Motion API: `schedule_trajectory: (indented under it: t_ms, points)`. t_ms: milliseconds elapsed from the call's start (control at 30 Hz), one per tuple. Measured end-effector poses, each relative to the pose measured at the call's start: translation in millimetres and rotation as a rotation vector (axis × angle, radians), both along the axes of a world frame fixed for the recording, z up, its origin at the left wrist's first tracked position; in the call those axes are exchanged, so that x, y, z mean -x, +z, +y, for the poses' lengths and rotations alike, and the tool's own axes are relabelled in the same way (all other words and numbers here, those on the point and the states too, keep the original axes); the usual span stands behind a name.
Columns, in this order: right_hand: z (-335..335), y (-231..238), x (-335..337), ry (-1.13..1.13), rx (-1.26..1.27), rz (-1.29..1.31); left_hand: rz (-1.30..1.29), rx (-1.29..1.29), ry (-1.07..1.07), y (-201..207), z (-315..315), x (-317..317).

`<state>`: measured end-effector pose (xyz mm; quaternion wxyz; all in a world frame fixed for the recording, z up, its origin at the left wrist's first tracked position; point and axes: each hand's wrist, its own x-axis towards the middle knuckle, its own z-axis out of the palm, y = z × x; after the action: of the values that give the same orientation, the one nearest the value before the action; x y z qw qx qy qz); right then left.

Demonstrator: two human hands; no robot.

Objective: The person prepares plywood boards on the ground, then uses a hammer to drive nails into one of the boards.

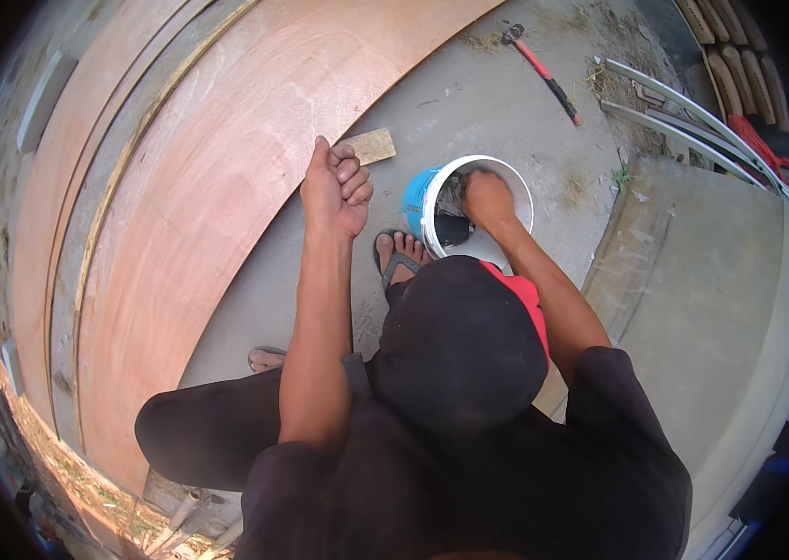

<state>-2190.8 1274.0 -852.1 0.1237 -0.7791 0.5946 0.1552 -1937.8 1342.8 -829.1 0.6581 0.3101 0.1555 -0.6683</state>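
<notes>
Head view: our right hand (486, 198) reached in bucket (507, 177), grip unclear; left hand (336, 189) fisted, empty, over plywood (226, 187). Best kept bucket steady w/ foot (401, 254).

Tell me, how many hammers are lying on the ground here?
1. A hammer with a red and black handle lies on the concrete beyond the bucket, near the top of the picture. Others may be hidden out of view.

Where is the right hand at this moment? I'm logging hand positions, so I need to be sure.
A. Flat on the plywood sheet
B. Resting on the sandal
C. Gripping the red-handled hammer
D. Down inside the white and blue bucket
D: the right hand reaches down inside the white and blue bucket, while the hammer lies apart on the concrete, untouched.
</notes>
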Motion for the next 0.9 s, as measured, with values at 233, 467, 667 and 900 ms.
schedule_trajectory:
  t_ms: [233, 467, 667, 900]
  points:
    - [-7.2, -33.3, -8.0, -0.158, -0.043, 0.014, -0.056, 0.005, 0.016, 9.9, -1.0, 1.4]
    - [-14.8, -75.5, 14.1, -0.245, 0.046, 0.068, -0.003, 0.035, 0.054, 8.4, -3.7, -1.0]
    - [-10.5, -43.7, 14.6, -0.146, 0.051, 0.052, 0.025, 0.034, 0.017, 7.7, -12.8, 11.5]
    - [-13.3, -13.7, -0.7, 0.002, 0.071, 0.055, 0.028, 0.100, 0.147, 9.0, 5.5, -11.5]
